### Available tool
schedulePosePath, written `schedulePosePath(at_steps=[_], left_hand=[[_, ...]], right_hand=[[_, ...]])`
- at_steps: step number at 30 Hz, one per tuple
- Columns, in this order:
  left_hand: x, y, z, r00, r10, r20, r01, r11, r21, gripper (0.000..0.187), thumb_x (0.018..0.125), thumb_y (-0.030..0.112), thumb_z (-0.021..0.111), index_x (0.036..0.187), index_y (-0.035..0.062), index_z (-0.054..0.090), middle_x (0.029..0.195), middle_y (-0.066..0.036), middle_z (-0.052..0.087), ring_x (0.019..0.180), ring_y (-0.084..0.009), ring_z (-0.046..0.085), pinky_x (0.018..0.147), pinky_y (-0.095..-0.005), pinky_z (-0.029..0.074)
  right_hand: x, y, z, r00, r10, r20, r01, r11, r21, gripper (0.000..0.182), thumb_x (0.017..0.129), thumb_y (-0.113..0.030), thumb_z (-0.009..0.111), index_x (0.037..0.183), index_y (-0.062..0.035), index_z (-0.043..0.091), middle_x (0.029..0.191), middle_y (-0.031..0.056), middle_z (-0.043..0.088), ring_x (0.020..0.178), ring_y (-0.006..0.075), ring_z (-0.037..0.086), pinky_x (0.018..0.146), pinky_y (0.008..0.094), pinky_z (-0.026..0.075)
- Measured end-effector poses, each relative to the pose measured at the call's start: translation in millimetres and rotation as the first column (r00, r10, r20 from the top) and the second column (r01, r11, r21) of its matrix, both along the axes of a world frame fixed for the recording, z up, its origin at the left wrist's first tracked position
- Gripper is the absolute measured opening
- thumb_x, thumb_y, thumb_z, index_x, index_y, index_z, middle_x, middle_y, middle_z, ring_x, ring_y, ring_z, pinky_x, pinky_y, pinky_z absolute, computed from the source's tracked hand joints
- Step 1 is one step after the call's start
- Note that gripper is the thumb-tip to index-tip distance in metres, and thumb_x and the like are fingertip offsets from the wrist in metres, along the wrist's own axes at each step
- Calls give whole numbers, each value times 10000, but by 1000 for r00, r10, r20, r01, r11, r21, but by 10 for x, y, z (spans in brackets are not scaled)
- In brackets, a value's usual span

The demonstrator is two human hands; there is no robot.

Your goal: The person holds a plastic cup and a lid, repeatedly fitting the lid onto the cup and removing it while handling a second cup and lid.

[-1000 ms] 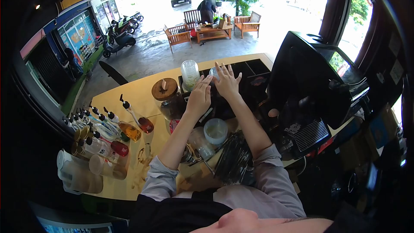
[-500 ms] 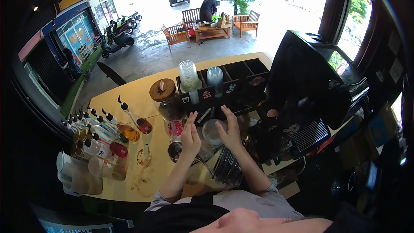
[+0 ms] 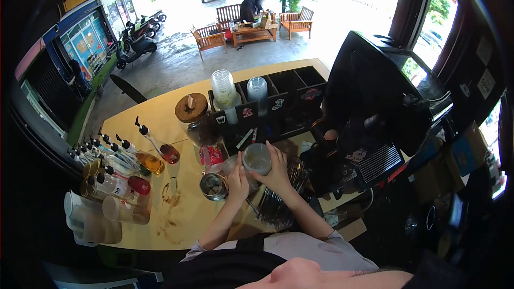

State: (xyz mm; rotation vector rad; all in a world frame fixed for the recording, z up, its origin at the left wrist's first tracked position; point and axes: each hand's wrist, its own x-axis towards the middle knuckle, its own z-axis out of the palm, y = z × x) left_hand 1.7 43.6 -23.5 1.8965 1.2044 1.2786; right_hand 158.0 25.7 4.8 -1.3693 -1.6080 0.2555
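Both hands are closed round the sides of a round translucent container (image 3: 257, 159) over the counter. My left hand (image 3: 239, 183) presses against its left side. On its right side, my right hand (image 3: 276, 172) has the fingers curved round the wall. Another clear vessel (image 3: 230, 165) is partly hidden behind my left hand. To the left of that hand stand a metal-rimmed round pot (image 3: 214, 187) and a red packet (image 3: 211, 156). A pile of wrapped dark straws or sticks (image 3: 278, 203) lies below my right hand.
Several pump bottles (image 3: 150, 163) and pale-lidded jugs (image 3: 80, 217) line the left side. A wooden-lidded jar (image 3: 191, 108) and a black organizer (image 3: 289, 93) with stacked plastic cups (image 3: 223, 86) stand ahead. A large black machine (image 3: 369, 101) fills the right. A person (image 3: 250, 6) bends over an outdoor table.
My hands were apart, raised on either side of the container with fingers stretched. Now they have come down and closed round it. The view has shifted slightly.
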Motion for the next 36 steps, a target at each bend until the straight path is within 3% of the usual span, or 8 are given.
schedulePosePath(at_steps=[3, 9, 11, 16, 22, 24, 31, 36], left_hand=[[5, -13, -59, 1000, 12, -24, -13, 999, -43, 490, 1064, 229, 289, 1476, -15, 394, 1390, -256, 535, 1267, -402, 540, 1063, -424, 413], [32, 66, -109, 1000, -5, 7, 5, 999, 42, 486, 1063, 230, 300, 1464, -21, 407, 1414, -251, 516, 1281, -395, 531, 1069, -417, 410], [29, 86, -119, 1000, -5, 16, 4, 998, 60, 509, 1079, 304, 277, 1476, 18, 416, 1432, -200, 522, 1300, -329, 532, 1083, -382, 395], [7, 101, -81, 1000, -21, 6, 21, 999, 31, 502, 1079, 293, 280, 1469, 9, 419, 1435, -196, 518, 1315, -329, 516, 1091, -382, 384], [14, 90, 32, 999, -35, 30, 34, 999, 26, 508, 1077, 312, 306, 1462, -2, 415, 1410, -243, 522, 1290, -389, 525, 1065, -404, 413], [5, 104, 60, 998, -40, 42, 39, 999, 26, 518, 1080, 332, 303, 1462, 1, 416, 1411, -241, 522, 1292, -387, 524, 1067, -397, 410], [64, 131, 259, 966, -161, 203, 143, 984, 102, 583, 1081, 407, 275, 1433, -25, 446, 1386, -210, 554, 1286, -326, 536, 1086, -380, 386], [187, 69, 276, 897, -250, 364, 227, 968, 106, 601, 1084, 408, 262, 1405, -62, 457, 1364, -200, 564, 1288, -296, 529, 1098, -385, 378]], right_hand=[[-5, -11, 40, 999, -29, 27, 28, 1000, 11, 1046, 629, -247, 877, 1491, -41, 322, 1346, 200, 452, 1233, 379, 417, 1066, 472, 350], [-8, 8, 111, 999, -36, 20, 36, 999, 9, 975, 635, -263, 864, 1447, -55, 368, 1282, 193, 474, 1189, 376, 444, 1032, 472, 366], [-6, 11, 131, 999, -41, 23, 41, 999, 6, 965, 634, -279, 862, 1438, -59, 376, 1276, 187, 484, 1188, 370, 450, 1030, 469, 366], [-33, -41, 285, 994, -80, 80, 83, 996, -32, 948, 647, -357, 848, 1420, -60, 387, 1296, 171, 501, 1179, 363, 486, 1027, 476, 385], [-31, -57, 408, 985, -140, 105, 130, 986, 102, 948, 640, -309, 872, 1418, -58, 391, 1294, 156, 509, 1184, 336, 517, 1014, 448, 392], [-26, -74, 438, 990, -29, -135, 45, 992, 117, 961, 641, -266, 889, 1426, -52, 379, 1313, 140, 497, 1159, 296, 554, 981, 431, 439], [-23, -228, 633, 985, 18, -169, 12, 984, 177, 982, 647, -229, 894, 1447, -46, 354, 1335, 136, 483, 1127, 267, 574, 941, 395, 484], [-83, -280, 545, 920, 110, -375, -49, 984, 168, 1049, 698, -149, 883, 1531, -42, 254, 1428, 156, 448, 1195, 232, 549, 1012, 364, 463]])
